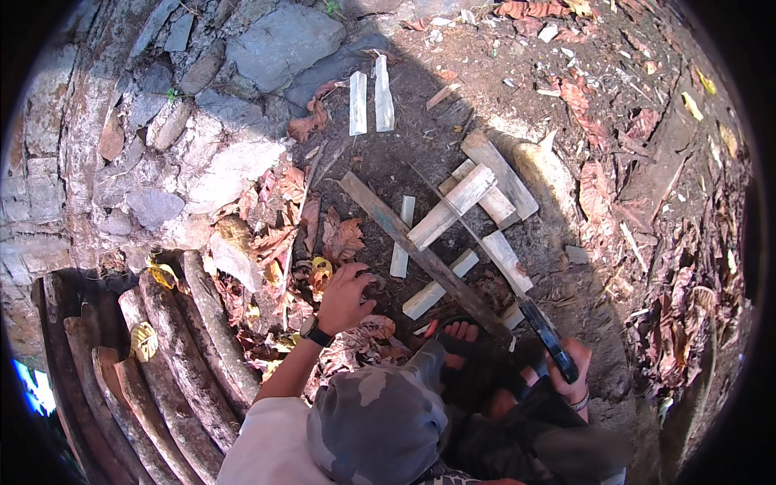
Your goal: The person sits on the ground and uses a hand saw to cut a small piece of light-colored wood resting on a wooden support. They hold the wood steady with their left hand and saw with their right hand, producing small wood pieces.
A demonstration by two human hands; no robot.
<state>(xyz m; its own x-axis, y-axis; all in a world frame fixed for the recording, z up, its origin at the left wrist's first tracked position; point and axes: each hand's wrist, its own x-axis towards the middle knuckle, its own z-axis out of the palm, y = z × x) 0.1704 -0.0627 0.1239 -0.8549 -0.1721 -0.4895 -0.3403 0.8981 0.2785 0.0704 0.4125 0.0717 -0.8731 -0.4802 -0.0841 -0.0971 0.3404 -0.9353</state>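
My left hand (pixel 347 297), with a dark watch on its wrist, is stretched out over dry brown leaves, fingers apart and holding nothing I can see. In my right hand (pixel 572 370) is the black handle (pixel 550 338) of a long, thin-bladed tool. Its blade (pixel 465 225) shows edge-on, so I cannot tell whether it is a machete or a saw. It points up and left across the pale split wood (pixel 454 206). Another light wood piece (pixel 508 260) lies beside the blade. A dark narrow board (pixel 420 246) slants between my hands.
Two pale sticks (pixel 383 95) lie side by side farther off. A thick plank (pixel 501 176) rests near a stump-like block (pixel 540 166). Stacked round logs (pixel 182 356) fill the lower left, below a stone wall (pixel 283 48). My feet (pixel 462 333) are close to the wood.
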